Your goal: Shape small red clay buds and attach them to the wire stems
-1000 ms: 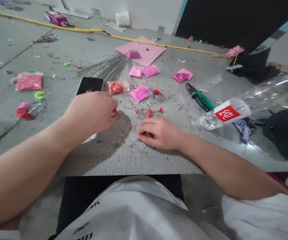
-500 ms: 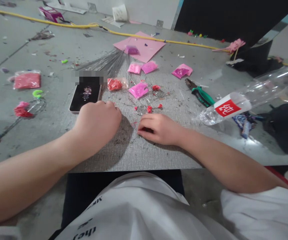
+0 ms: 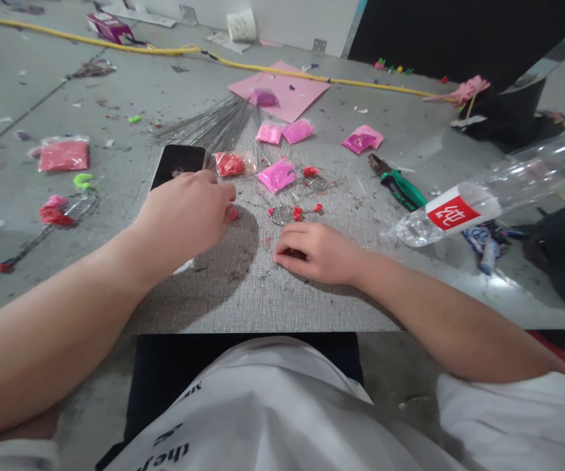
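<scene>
My left hand [image 3: 184,212] is closed, fingers curled under, over the lower part of a dark-screened phone [image 3: 180,160]. A small red clay-like piece [image 3: 233,214] shows at its fingertips; whether they pinch it I cannot tell. My right hand [image 3: 314,252] rests on the table with fingers curled and thumb tip near the index finger; anything between them is hidden. Just beyond it lies a small wire frame [image 3: 282,216] with red bits on it. Behind are another wire piece with a red blob [image 3: 310,172], a pink clay packet [image 3: 276,176] and an opened red packet [image 3: 230,164].
Green-handled pliers [image 3: 400,186] and a large plastic bottle [image 3: 454,209] lie on the right. Thin wires [image 3: 214,124] fan out behind the phone. On the left sit a red packet [image 3: 63,156] and a wire piece with pink-red clay [image 3: 58,212]. A yellow cable [image 3: 273,69] crosses the back.
My left hand has shifted up over the phone, and the red piece at its fingertips now shows. My right hand stays in place. The view has moved slightly.
</scene>
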`<move>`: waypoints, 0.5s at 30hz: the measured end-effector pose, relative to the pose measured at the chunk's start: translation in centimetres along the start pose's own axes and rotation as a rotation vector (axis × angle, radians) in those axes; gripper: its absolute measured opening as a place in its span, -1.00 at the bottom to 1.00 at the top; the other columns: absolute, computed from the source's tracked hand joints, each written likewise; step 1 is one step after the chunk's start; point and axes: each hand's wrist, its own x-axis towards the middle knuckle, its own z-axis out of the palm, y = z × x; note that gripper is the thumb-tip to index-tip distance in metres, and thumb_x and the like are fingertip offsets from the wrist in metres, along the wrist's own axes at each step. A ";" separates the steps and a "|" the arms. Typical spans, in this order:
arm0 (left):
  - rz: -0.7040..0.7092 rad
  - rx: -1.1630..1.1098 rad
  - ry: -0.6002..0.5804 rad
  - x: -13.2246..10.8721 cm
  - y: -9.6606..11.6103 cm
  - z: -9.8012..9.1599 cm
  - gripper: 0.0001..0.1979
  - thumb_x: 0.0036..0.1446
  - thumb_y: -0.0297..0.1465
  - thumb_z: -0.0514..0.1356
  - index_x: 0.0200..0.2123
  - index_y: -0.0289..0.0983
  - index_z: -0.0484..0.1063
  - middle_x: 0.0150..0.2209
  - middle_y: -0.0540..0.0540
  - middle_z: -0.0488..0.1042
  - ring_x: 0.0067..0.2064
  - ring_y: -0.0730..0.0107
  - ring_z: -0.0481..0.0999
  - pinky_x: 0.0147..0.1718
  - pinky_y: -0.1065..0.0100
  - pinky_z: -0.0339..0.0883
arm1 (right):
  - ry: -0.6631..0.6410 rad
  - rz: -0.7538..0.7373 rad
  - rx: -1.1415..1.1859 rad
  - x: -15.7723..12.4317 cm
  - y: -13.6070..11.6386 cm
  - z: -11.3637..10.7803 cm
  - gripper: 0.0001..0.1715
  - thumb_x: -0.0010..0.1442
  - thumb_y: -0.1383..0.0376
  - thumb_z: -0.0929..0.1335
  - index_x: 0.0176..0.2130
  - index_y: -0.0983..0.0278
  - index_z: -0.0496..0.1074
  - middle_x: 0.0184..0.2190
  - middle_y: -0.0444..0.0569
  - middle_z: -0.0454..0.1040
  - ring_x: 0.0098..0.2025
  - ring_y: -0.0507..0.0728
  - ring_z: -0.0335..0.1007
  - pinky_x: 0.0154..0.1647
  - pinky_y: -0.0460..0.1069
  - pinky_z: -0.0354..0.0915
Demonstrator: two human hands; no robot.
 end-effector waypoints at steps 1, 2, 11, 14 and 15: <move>0.045 0.003 -0.010 0.0 0.0 0.1 -0.61 0.41 -0.27 -0.05 -0.16 -0.27 0.55 -0.20 -0.22 0.51 -0.14 0.08 0.56 -0.23 0.18 0.33 | 0.009 0.000 0.004 0.0 0.0 0.0 -0.81 0.42 0.31 0.34 -0.23 0.32 0.52 -0.29 -0.01 0.48 -0.26 0.09 0.37 -0.17 0.00 0.29; 0.084 0.004 -0.024 0.0 -0.1 0.2 -0.61 0.41 -0.27 -0.05 -0.18 -0.27 0.55 -0.22 -0.21 0.51 -0.16 0.09 0.56 -0.21 0.16 0.34 | 0.025 0.000 0.009 0.0 -0.1 0.0 -0.82 0.41 0.32 0.34 -0.23 0.33 0.51 -0.29 -0.01 0.48 -0.25 0.10 0.37 -0.17 0.00 0.30; 0.031 -0.263 0.081 1.0 -0.1 0.3 -0.71 0.29 -0.28 0.05 -0.21 -0.27 0.54 -0.28 -0.15 0.60 -0.20 0.13 0.58 -0.23 0.21 0.32 | 0.156 -0.058 0.089 -0.1 0.3 0.2 -0.92 0.34 0.42 0.36 -0.26 0.32 0.47 -0.27 -0.03 0.48 -0.28 0.05 0.38 -0.19 -0.04 0.34; 0.024 -0.277 0.070 1.2 -0.1 0.4 -0.73 0.24 -0.29 0.07 -0.33 -0.26 0.52 -0.36 -0.12 0.58 -0.27 0.19 0.55 -0.28 0.24 0.25 | 0.116 -0.095 0.074 -0.1 0.5 0.3 -0.91 0.35 0.44 0.35 -0.21 0.31 0.47 -0.25 -0.01 0.47 -0.25 0.07 0.37 -0.15 -0.02 0.35; 0.039 -0.246 0.056 1.2 -0.1 0.4 -0.73 0.24 -0.30 0.05 -0.36 -0.26 0.52 -0.37 -0.12 0.57 -0.28 0.19 0.54 -0.30 0.24 0.23 | 0.105 -0.095 0.071 -0.1 0.5 0.3 -0.90 0.35 0.44 0.34 -0.19 0.30 0.48 -0.25 -0.01 0.47 -0.24 0.08 0.37 -0.14 -0.01 0.35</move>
